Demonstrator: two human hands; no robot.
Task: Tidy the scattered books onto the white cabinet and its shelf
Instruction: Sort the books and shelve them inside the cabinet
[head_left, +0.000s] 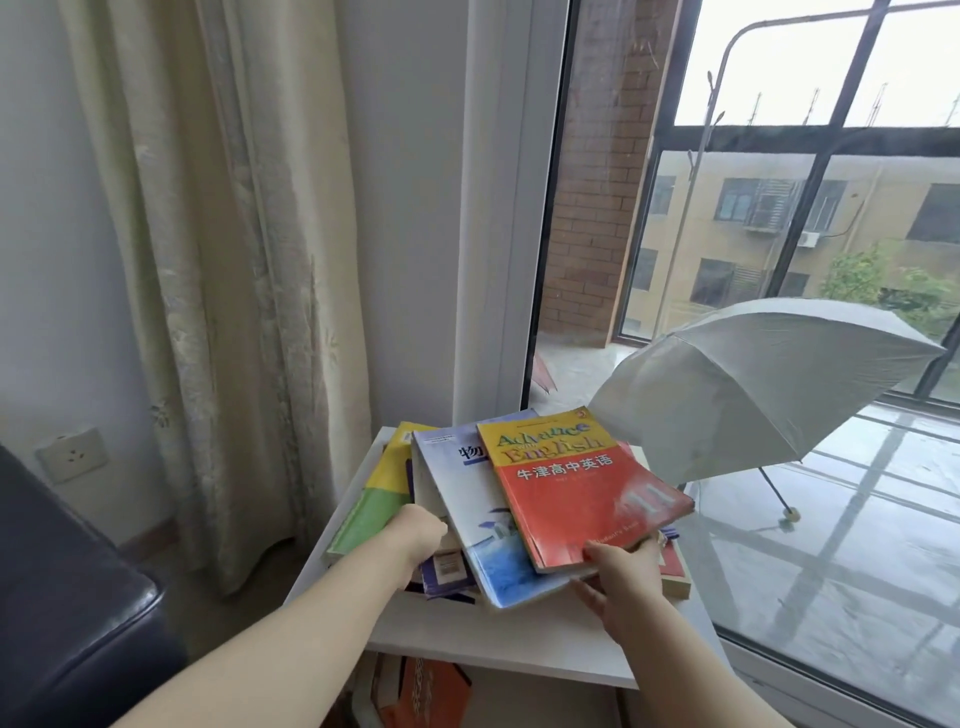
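Books (571, 493) atop cabinet (519, 649), left hand (421, 530), right hand (623, 577) gripping edges

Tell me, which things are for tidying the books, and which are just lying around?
For the job: red-and-yellow English textbook, pale blue softcover book, yellow-and-green book, white cabinet, orange book underneath.
Just lying about: open grey umbrella, cream curtain, white wall socket, dark leather seat.

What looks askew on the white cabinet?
Crooked stacking: the red English book lies twisted across the blue-white book, and the yellow-green book sticks out left. The right hand holds the red one.
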